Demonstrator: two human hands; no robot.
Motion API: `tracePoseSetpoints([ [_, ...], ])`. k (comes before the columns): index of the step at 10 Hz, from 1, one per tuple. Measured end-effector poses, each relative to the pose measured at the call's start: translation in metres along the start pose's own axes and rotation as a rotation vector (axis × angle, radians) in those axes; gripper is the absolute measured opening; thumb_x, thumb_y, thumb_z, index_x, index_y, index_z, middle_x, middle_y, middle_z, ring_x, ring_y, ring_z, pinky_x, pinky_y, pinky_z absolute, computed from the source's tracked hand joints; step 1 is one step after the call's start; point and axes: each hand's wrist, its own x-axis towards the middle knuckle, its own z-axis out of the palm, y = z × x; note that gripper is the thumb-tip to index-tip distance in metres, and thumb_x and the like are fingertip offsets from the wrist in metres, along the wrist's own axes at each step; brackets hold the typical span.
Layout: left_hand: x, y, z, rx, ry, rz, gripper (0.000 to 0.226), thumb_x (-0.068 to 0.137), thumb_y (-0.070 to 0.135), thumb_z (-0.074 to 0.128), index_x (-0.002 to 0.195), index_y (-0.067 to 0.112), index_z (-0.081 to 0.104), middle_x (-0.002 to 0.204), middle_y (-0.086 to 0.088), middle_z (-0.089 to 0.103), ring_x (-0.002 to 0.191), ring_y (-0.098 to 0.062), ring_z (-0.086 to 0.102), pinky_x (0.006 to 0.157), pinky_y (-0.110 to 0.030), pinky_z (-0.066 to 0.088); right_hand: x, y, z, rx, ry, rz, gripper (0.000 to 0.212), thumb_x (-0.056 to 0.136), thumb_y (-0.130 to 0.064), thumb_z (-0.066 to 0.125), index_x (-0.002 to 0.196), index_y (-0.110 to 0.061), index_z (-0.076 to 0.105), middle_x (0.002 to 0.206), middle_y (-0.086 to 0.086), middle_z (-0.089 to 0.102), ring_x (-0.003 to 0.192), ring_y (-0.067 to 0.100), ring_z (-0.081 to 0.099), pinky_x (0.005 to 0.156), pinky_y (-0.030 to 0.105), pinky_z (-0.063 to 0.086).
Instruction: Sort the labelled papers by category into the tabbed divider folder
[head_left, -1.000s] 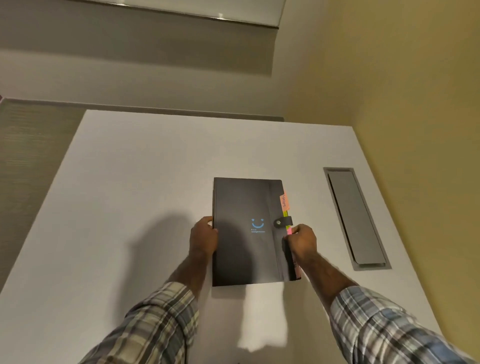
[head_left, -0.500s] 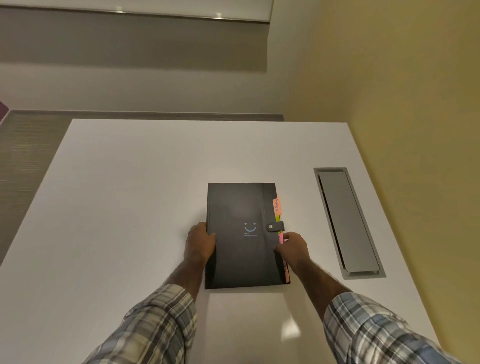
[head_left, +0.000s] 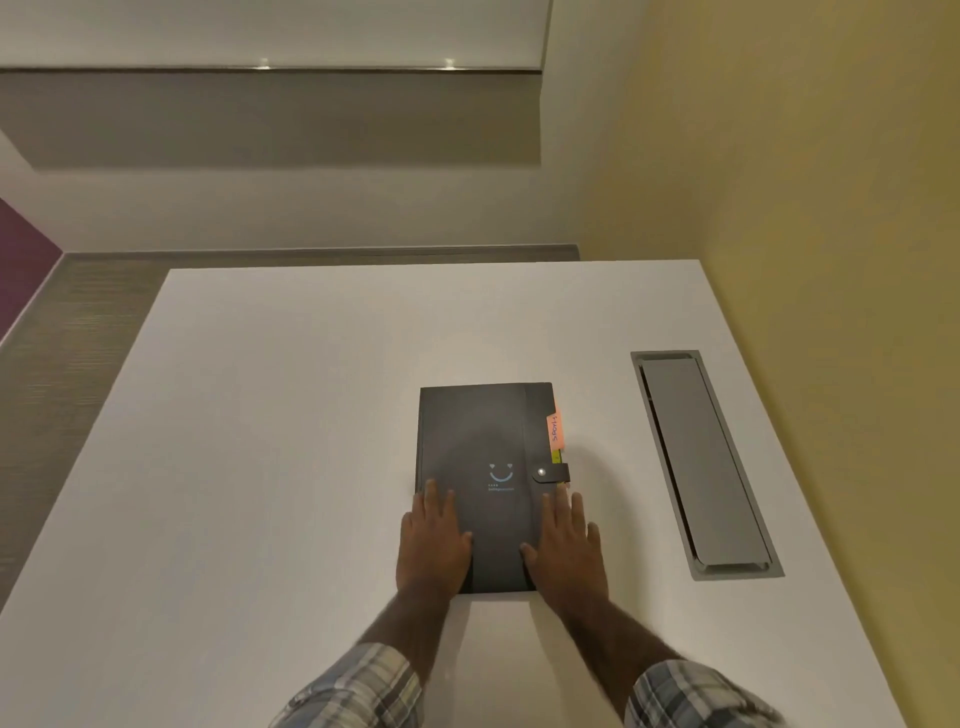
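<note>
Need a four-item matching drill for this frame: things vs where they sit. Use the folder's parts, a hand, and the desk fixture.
Column one
1. left hand
2. orange tab
3. snap strap
4. grey hatch

Column two
A. recessed in the table, to the right of the folder
B. lies flat on the folder's near left corner
C. sticks out of the folder's right edge, beyond the strap
D. wraps from the folder's right edge onto its cover

Pairs: 1-B, 2-C, 3-D, 4-A
</note>
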Motion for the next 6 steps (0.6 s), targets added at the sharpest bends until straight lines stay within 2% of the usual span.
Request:
tracePoseSetpoints([
  [1, -0.009, 0.001, 0.000, 0.045, -0.058, 0.048, 0.069, 0.103, 0.040, 0.047, 0.160, 0.017, 0.017, 0.169, -0.015, 0.007, 0.155, -0.034, 0.013, 0.124, -0.044, 0.021, -0.006, 0.001, 0.008, -0.037, 0.024, -0.056, 0.082, 0.102, -0.059, 0.035, 0.163, -0.022, -0.006, 0.170, 0.013, -0.015, 0.157, 0.035, -0.013, 0.124, 0.056, 0.006],
  [2, -0.014, 0.003, -0.005, 0.049, -0.093, 0.055, 0.070, 0.103, 0.041, 0.046, 0.161, 0.019, 0.014, 0.170, -0.012, 0.005, 0.155, -0.033, 0.010, 0.126, -0.045, 0.017, -0.011, -0.001, 0.012, -0.009, 0.084, -0.062, 0.080, 0.101, -0.061, 0.034, 0.163, -0.024, -0.001, 0.171, 0.014, -0.005, 0.157, 0.036, -0.005, 0.123, 0.058, 0.009],
  [3, -0.018, 0.009, -0.018, 0.036, -0.079, 0.056, 0.069, 0.103, 0.043, 0.047, 0.160, 0.023, 0.014, 0.170, -0.008, 0.005, 0.156, -0.031, 0.006, 0.127, -0.046, 0.014, -0.014, -0.005, 0.007, -0.008, 0.129, -0.060, 0.077, 0.098, -0.063, 0.033, 0.161, -0.018, 0.026, 0.167, 0.017, 0.025, 0.153, 0.040, 0.023, 0.116, 0.062, 0.027],
  [4, -0.024, 0.012, -0.038, 0.043, -0.059, 0.069, 0.068, 0.105, 0.045, 0.040, 0.162, 0.024, 0.009, 0.171, -0.008, -0.004, 0.157, -0.031, -0.004, 0.128, -0.047, 0.005, -0.012, -0.009, 0.002, -0.018, 0.182, -0.093, 0.081, 0.097, -0.068, 0.015, 0.151, -0.017, 0.046, 0.155, 0.016, 0.048, 0.142, 0.041, 0.047, 0.107, 0.061, 0.038],
  [5, -0.027, 0.012, -0.063, 0.083, 0.018, 0.078, 0.069, 0.105, 0.051, 0.033, 0.162, 0.023, 0.008, 0.170, -0.009, -0.009, 0.157, -0.031, -0.008, 0.128, -0.047, -0.001, -0.010, -0.013, -0.014, -0.017, 0.234, -0.147, 0.084, 0.099, -0.068, 0.013, 0.147, -0.012, 0.054, 0.150, 0.018, 0.054, 0.138, 0.042, 0.050, 0.106, 0.061, 0.043],
  [6, -0.030, 0.016, -0.080, 0.132, 0.045, 0.130, 0.072, 0.103, 0.056, 0.028, 0.163, 0.023, 0.004, 0.168, -0.010, -0.018, 0.156, -0.030, -0.014, 0.127, -0.048, -0.006, -0.012, -0.022, -0.034, -0.019, 0.372, -0.154, 0.088, 0.100, -0.068, 0.009, 0.152, -0.008, 0.046, 0.158, 0.016, 0.042, 0.146, 0.037, 0.040, 0.119, 0.055, 0.027],
])
